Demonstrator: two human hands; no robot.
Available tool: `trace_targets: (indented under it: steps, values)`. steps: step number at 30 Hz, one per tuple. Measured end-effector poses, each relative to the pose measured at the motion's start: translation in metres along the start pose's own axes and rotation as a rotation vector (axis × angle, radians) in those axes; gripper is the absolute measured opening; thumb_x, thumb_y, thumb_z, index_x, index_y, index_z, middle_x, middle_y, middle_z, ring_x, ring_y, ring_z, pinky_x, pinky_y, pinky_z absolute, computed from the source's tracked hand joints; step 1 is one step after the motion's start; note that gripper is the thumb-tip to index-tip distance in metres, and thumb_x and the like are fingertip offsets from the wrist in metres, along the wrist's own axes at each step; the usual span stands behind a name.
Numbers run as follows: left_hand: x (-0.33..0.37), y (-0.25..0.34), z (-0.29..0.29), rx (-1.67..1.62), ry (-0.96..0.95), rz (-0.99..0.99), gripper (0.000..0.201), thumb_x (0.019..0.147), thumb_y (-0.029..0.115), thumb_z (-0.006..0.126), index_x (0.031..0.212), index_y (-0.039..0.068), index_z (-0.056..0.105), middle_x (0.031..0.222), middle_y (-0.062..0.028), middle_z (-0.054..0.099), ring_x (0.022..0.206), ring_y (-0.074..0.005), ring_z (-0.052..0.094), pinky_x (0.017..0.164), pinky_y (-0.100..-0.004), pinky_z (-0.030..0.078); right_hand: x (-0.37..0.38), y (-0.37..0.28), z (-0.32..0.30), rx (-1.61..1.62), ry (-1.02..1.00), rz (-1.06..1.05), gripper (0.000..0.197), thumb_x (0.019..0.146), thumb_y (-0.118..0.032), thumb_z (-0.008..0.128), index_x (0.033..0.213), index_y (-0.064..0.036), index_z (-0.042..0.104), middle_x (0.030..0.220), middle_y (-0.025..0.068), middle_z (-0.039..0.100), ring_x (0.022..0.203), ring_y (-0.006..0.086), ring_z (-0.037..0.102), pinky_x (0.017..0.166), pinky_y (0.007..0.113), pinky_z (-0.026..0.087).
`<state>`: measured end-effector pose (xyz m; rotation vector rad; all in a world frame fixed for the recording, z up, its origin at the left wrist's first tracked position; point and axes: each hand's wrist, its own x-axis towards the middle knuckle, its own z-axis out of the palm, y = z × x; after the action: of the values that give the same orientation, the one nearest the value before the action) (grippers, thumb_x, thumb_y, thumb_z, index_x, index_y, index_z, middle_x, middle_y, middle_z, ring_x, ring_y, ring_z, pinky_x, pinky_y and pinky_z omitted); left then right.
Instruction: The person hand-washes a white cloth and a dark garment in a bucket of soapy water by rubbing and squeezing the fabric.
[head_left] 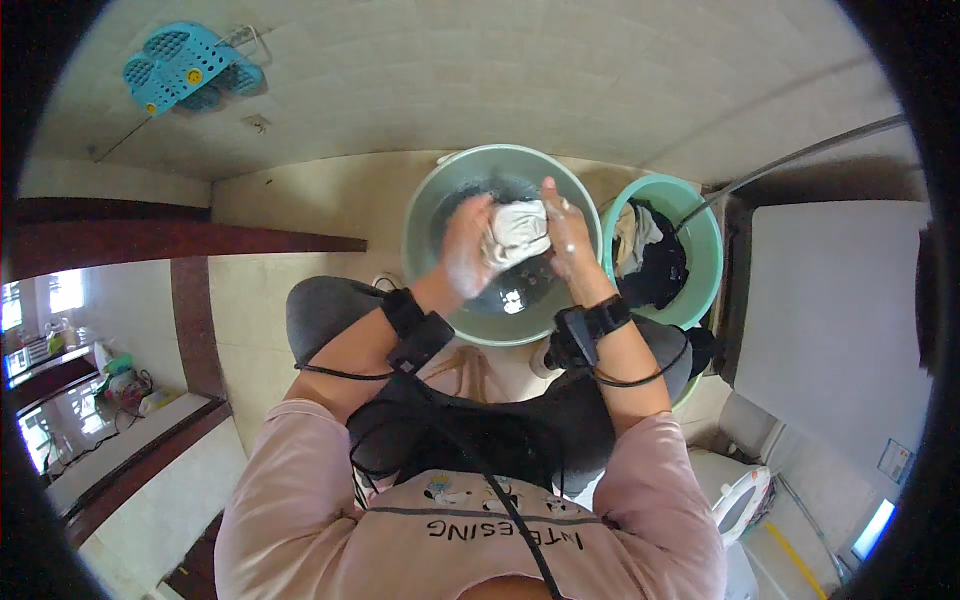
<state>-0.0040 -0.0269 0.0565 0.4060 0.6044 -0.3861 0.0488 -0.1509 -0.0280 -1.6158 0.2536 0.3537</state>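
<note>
A bunched white cloth (520, 228) is held between my two hands, above a round pale green basin (428, 205) with sudsy grey water in it. My left hand (468, 245), wet with foam, grips the cloth's left side. On its right side, my right hand (568, 235) presses against the cloth with the thumb pointing up and away from me. Foam clings to both hands. Some of my fingers are hidden behind the cloth.
Right of the basin stands a turquoise bucket (712, 250) with dark and beige clothes (655, 265) inside. A white appliance-like box (835, 310) is farther right. Blue slippers (185, 70) hang on the wall. A dark red door frame (190, 240) juts in at left.
</note>
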Motion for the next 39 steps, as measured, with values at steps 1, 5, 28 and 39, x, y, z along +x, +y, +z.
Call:
trace_targets:
  steps: [1, 5, 28, 39]
  values:
    - [0.007, 0.007, -0.023, 0.001, -0.066, 0.16, 0.029, 0.087, 0.031, 0.037, 0.095, 0.007, 0.051, 0.078, -0.0025, 0.056, 0.065, -0.0092, 0.054, 0.058, -0.0204, 0.045, -0.003, -0.011, -0.001, 0.303, -0.13, 0.196, 0.041, 0.085, -0.046, 0.044, 0.077, -0.0075, 0.055, 0.063, 0.0045, 0.053, 0.053, 0.0155, 0.051, 0.045, 0.029, 0.04]
    - [0.018, 0.023, -0.044, 0.13, -0.197, 0.295, 0.01, 0.085, 0.019, 0.048, 0.085, 0.009, 0.049, 0.069, 0.0021, 0.046, 0.052, -0.0045, 0.043, 0.048, -0.0181, 0.039, -0.024, -0.059, -0.018, 0.625, -0.374, 0.373, 0.027, 0.084, -0.036, 0.052, 0.084, -0.0089, 0.053, 0.07, 0.0008, 0.053, 0.063, 0.0094, 0.052, 0.044, 0.021, 0.037]
    - [0.034, 0.03, -0.045, 0.322, -0.137, 0.324, 0.019, 0.087, 0.022, 0.047, 0.088, 0.004, 0.052, 0.077, -0.0037, 0.057, 0.066, -0.0114, 0.057, 0.06, -0.0261, 0.048, -0.039, -0.081, -0.018, 0.364, -0.372, 0.176, 0.017, 0.078, -0.02, 0.062, 0.087, -0.0059, 0.058, 0.072, -0.0013, 0.055, 0.059, 0.0055, 0.048, 0.047, 0.017, 0.035]
    - [0.03, 0.037, -0.044, 0.467, -0.085, 0.416, 0.022, 0.087, 0.026, 0.049, 0.089, 0.004, 0.048, 0.078, -0.0029, 0.054, 0.068, -0.0092, 0.055, 0.058, -0.0245, 0.047, -0.029, -0.077, -0.022, 0.17, -0.539, 0.339, 0.02, 0.076, -0.019, 0.064, 0.089, -0.0057, 0.057, 0.077, -0.0001, 0.057, 0.062, 0.0054, 0.051, 0.047, 0.017, 0.037]
